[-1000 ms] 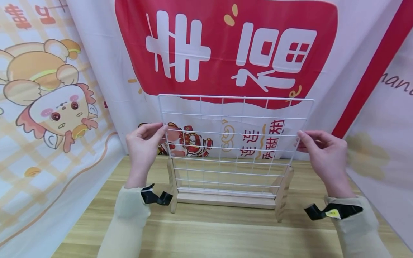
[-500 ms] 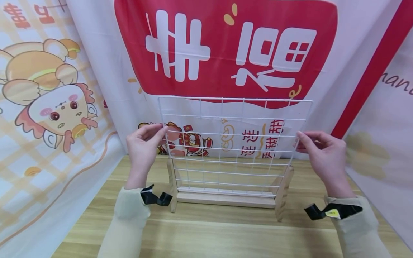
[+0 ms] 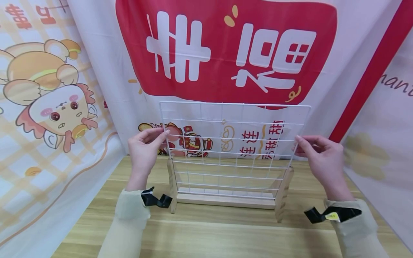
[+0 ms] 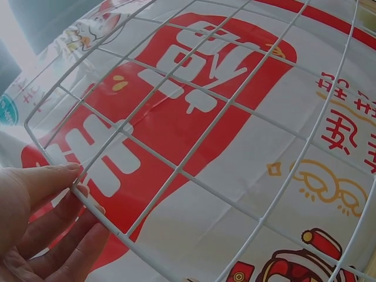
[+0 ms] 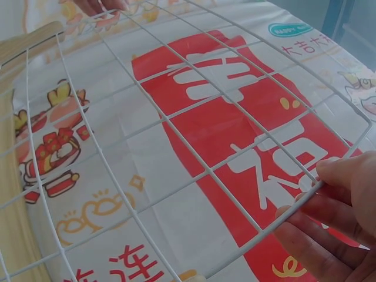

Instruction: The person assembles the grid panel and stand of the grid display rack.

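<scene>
A white wire grid panel (image 3: pixel 221 138) stands upright between the two side posts of a light wooden stand (image 3: pixel 226 201), its bottom edge close over the crossbar. My left hand (image 3: pixel 143 156) pinches the panel's left edge wire between thumb and fingers, above the left post. On the opposite edge, my right hand (image 3: pixel 322 161) pinches the wire at about the same height. The left wrist view shows the thumb (image 4: pixel 50 176) on one side of the frame wire and fingertips on the other. The right wrist view shows a similar pinch by the right hand (image 5: pixel 335 217).
The stand rests on a wood-grain table (image 3: pixel 219 240). Behind it hangs a white cloth with a large red printed patch (image 3: pixel 222 82). Printed cloths also close off the left (image 3: pixel 48 125) and right (image 3: pixel 384 143) sides. Black straps (image 3: pixel 156 199) circle both sleeves.
The grid panel has sunk a little between the stand's posts, its top edge now lower. Both hands have moved slightly down with it, still gripping the sides. The stand has stayed in place.
</scene>
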`<state>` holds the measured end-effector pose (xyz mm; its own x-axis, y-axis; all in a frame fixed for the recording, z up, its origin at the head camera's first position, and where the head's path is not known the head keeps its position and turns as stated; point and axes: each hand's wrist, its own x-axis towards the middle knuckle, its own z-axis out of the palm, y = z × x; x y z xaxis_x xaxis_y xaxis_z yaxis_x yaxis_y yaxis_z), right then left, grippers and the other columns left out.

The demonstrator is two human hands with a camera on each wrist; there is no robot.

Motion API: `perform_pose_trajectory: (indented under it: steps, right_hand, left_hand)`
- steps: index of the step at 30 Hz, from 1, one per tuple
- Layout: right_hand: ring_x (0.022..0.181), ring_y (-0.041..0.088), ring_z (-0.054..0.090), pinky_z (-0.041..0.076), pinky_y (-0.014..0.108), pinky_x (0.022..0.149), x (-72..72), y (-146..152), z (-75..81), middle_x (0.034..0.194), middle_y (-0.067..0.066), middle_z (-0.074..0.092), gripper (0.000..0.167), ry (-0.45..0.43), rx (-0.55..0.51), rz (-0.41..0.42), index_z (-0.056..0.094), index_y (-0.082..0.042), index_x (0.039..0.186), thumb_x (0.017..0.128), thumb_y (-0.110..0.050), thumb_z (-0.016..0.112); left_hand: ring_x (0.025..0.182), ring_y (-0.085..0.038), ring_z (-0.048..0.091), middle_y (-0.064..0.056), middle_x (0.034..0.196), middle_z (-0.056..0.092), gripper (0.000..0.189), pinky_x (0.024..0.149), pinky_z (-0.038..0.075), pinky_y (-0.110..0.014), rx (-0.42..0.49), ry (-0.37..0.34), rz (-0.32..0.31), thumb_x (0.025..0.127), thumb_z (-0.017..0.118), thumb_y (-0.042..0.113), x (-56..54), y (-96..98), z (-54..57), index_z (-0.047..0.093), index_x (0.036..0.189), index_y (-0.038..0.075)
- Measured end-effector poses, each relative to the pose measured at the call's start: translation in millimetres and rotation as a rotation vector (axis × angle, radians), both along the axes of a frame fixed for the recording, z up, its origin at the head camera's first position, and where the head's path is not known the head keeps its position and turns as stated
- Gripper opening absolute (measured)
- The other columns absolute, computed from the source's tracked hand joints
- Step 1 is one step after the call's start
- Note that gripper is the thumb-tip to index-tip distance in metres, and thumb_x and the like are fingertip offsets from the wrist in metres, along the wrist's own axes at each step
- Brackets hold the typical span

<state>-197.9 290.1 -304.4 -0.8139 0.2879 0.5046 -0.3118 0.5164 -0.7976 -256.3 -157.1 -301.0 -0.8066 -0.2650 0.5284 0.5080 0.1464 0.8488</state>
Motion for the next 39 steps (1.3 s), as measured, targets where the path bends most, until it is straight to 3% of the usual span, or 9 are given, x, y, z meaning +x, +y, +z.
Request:
perform_pose_trajectory:
  steps: [10, 19, 31, 39]
  right_hand:
    - [0.081, 0.010, 0.073, 0.056, 0.016, 0.077, -2.2, 0.6, -6.8, 0.097, 0.005, 0.074, 0.039, 0.001, -0.007, 0.007, 0.074, -0.009, 0.119, 0.097, -0.040, 0.069]
    - [0.082, 0.010, 0.073, 0.056, 0.016, 0.077, -1.4, -0.3, -8.5, 0.097, 0.003, 0.074, 0.040, -0.006, -0.016, -0.003, 0.074, -0.009, 0.119, 0.097, -0.042, 0.069]
    - [0.083, 0.008, 0.073, 0.055, 0.014, 0.078, -2.3, 1.1, -9.7, 0.100, 0.002, 0.074, 0.041, -0.010, -0.002, 0.007, 0.073, -0.009, 0.121, 0.098, -0.042, 0.067]
    - [0.085, 0.007, 0.072, 0.055, 0.013, 0.077, -1.3, 1.0, -9.7, 0.103, 0.003, 0.073, 0.043, -0.023, 0.015, -0.001, 0.072, -0.010, 0.123, 0.098, -0.044, 0.066]
  left_hand:
    - [0.083, -0.019, 0.074, -0.009, 0.099, 0.076, 0.032, 0.072, 0.062, -0.029, -0.007, -0.007, 0.010, 0.085, 0.085, 0.026, -2.6, -1.8, -7.3, 0.078, 0.105, 0.003]
    - [0.092, -0.033, 0.073, -0.010, 0.103, 0.075, 0.037, 0.076, 0.062, -0.031, -0.023, -0.043, -0.015, 0.086, 0.084, 0.032, -1.7, -3.0, -9.7, 0.077, 0.109, 0.004]
    - [0.085, -0.022, 0.072, -0.011, 0.099, 0.074, 0.037, 0.074, 0.062, -0.027, -0.087, -0.058, 0.003, 0.087, 0.083, 0.032, -0.8, -2.6, -6.9, 0.075, 0.106, 0.002]
    - [0.087, -0.021, 0.072, -0.010, 0.101, 0.074, 0.037, 0.077, 0.062, -0.031, -0.094, -0.087, 0.010, 0.088, 0.082, 0.035, -1.0, -2.6, -5.3, 0.075, 0.107, 0.004]
